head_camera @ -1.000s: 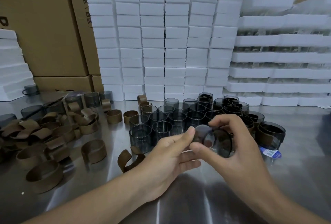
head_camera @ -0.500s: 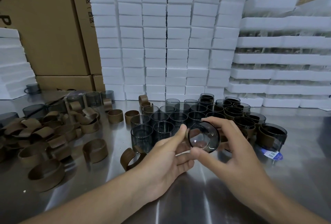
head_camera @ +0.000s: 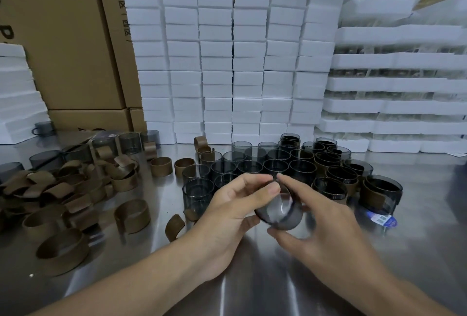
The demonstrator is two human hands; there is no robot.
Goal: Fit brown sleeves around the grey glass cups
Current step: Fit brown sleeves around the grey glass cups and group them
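**Q:** Where is the work-piece?
**A:** Just below the middle of the frame. A round, smoky grey glass cup (head_camera: 278,210) is held above the brushed steel table (head_camera: 417,260), its base turned toward the camera and slightly tilted.

**Q:** How is it held?
**A:** By both hands. The left hand (head_camera: 231,214) curls round the cup's left side, thumb across the upper edge and fingers beneath. The right hand (head_camera: 326,227) pinches it from the right, forefinger at the top and thumb under the lower edge.

**Q:** What surrounds it?
**A:** Directly behind the hands, and partly hidden by them, a cluster of bare grey cups (head_camera: 252,164) stands upright. At centre right are cups wearing brown bands (head_camera: 331,179). The nearest sleeved cup (head_camera: 381,194) stands just above a blue label (head_camera: 381,220). At the left lies a heap of loose brown C-shaped sleeves (head_camera: 63,189), and one curled sleeve (head_camera: 174,226) lies just beside the left wrist. Along the back run a wall of white foam blocks (head_camera: 227,63), brown cardboard cartons (head_camera: 63,37) at upper left and stacked white foam trays (head_camera: 396,83) at right.

**Q:** What differs from the earlier frames?
**A:** A second ago the cup was seen more from the side. Half a second ago its base faced the camera squarely, with the left thumb at its left edge. Now the cup sits lower in the frame, and that thumb lies over its top. The things on the table lie as before.
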